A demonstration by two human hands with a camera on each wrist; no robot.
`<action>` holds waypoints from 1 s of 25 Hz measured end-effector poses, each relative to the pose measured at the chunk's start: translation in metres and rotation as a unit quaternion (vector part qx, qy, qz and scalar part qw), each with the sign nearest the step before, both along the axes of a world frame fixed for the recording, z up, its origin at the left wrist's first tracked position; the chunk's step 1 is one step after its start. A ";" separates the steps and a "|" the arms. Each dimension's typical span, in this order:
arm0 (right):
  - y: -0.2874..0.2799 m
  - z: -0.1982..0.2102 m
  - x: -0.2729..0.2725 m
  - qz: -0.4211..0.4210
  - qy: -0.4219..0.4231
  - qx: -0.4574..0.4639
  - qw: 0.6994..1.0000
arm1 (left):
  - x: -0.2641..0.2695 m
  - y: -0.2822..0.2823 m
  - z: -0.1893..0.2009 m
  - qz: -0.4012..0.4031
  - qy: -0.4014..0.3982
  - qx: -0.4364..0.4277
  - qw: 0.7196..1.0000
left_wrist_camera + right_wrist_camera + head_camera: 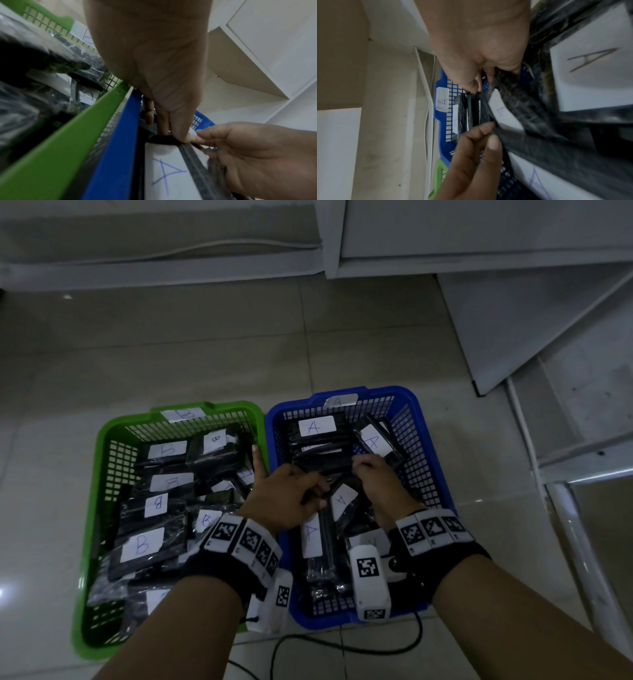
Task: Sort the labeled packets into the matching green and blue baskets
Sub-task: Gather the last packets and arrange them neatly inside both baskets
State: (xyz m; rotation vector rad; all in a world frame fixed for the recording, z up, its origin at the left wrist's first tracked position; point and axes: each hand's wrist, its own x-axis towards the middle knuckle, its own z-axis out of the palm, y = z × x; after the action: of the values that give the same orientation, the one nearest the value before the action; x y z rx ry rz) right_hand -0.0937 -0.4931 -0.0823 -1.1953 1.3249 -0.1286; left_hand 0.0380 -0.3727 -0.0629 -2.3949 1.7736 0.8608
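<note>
The green basket (102,460), tagged B, holds several black packets with B labels (142,544). To its right, the blue basket (416,419), tagged A, holds several black packets with A labels (317,426). Both hands are inside the blue basket. My left hand (313,496) (171,134) pinches the top edge of an upright A-labelled packet (164,173) (342,498), with one finger pointing up over the basket rims. My right hand (364,466) (476,86) curls its fingers on the edge of a black packet (518,108) just beside it.
Both baskets sit side by side on a tiled floor (205,354). White furniture panels (513,320) stand behind and to the right. A black cable (342,645) trails on the floor at the blue basket's near edge.
</note>
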 end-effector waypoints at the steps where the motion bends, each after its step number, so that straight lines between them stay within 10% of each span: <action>1: -0.002 0.001 0.002 0.026 0.011 0.004 1.000 | -0.001 -0.001 0.000 -0.006 -0.008 0.010 1.000; 25: -0.007 -0.009 0.003 0.152 0.063 -0.012 0.986 | -0.009 -0.004 -0.002 0.014 -0.040 0.012 0.999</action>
State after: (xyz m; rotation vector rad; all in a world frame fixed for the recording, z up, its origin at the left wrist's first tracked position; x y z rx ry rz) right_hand -0.0908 -0.4997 -0.0912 -1.4306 1.2340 0.1536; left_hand 0.0289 -0.3766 -0.0654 -2.4090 1.6958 0.7728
